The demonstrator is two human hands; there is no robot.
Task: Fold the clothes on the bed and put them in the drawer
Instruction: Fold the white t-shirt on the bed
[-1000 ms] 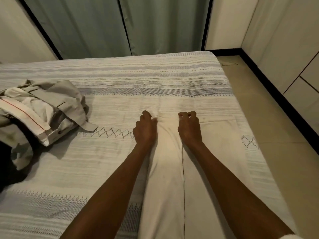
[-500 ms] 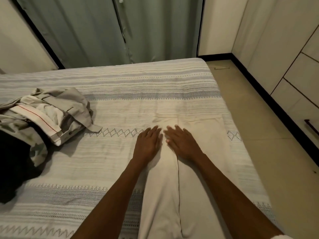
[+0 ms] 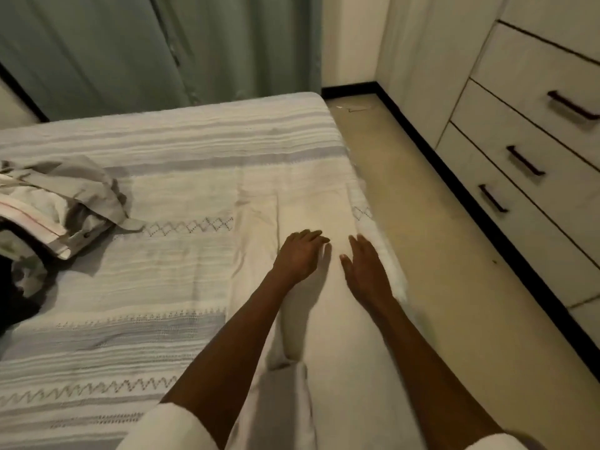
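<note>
Both hands, the left hand (image 3: 300,254) and right hand (image 3: 365,266), lie released and flat, side by side on the white trousers (image 3: 311,216), spread along the right edge of the bed (image 3: 194,151), long axis running away from the person.

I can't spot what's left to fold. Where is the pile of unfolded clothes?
In the head view the pile of unfolded clothes lies at the bed's far left edge, well left of the white trousers under both hands.
</note>
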